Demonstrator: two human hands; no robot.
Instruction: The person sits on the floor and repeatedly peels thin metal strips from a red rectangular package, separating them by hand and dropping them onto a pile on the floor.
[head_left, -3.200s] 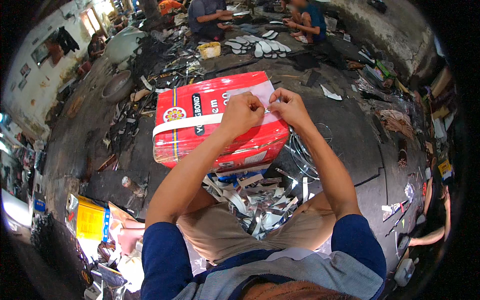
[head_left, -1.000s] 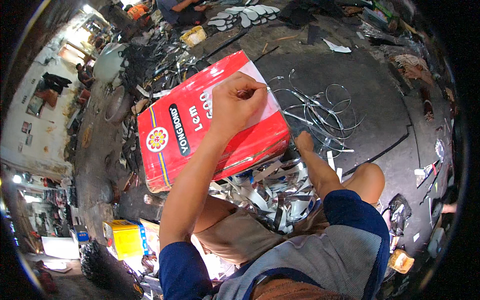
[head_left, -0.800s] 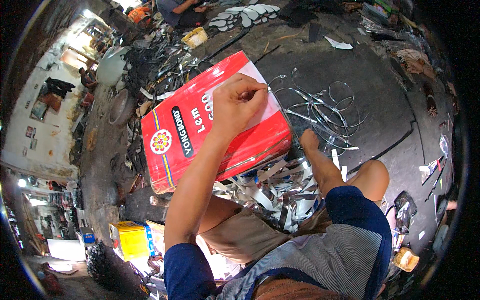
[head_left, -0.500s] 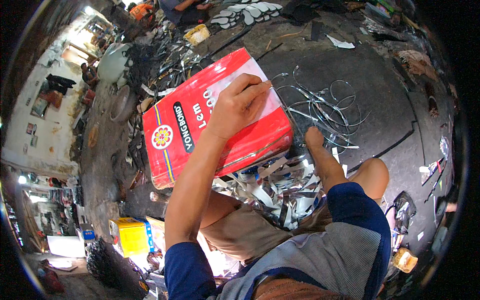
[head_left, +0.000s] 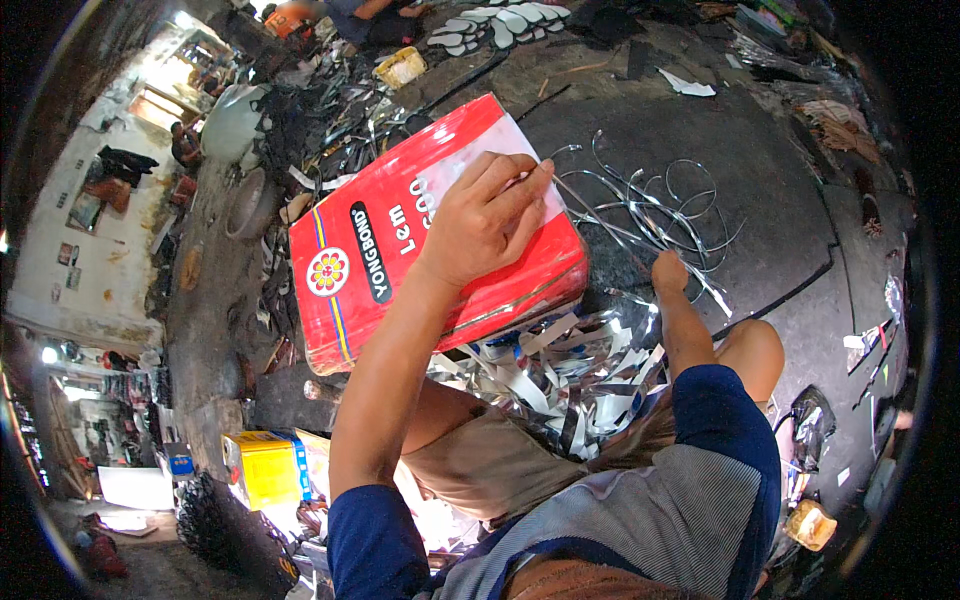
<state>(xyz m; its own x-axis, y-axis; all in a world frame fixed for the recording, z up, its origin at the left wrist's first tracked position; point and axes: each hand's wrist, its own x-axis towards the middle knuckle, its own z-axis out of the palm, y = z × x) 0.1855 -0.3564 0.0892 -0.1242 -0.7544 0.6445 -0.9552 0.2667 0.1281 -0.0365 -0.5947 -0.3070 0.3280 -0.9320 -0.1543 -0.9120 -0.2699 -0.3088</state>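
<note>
A red metal glue tin (head_left: 400,250) with a pale worn patch lies in front of me, above my lap. My left hand (head_left: 485,215) rests over its right part, fingers pinched on the end of a thin shiny strip (head_left: 597,208). The strip runs from these fingertips across the tin's right edge toward my right hand (head_left: 670,274), which is closed on it. A tangle of similar silvery strips (head_left: 690,210) lies on the dark ground beyond my right hand. The fingertips of my right hand are partly hidden.
Between my legs is a heap of silver and white offcuts (head_left: 560,385). A yellow and blue tin (head_left: 262,470) stands at the lower left. Farther off lie pale sole shapes (head_left: 510,22) and a yellow tub (head_left: 400,68). Another person (head_left: 360,20) sits at the top.
My right hand has moved away from me and slightly right, drawing the strip out from the tin. My left hand has shifted only slightly over the tin.
</note>
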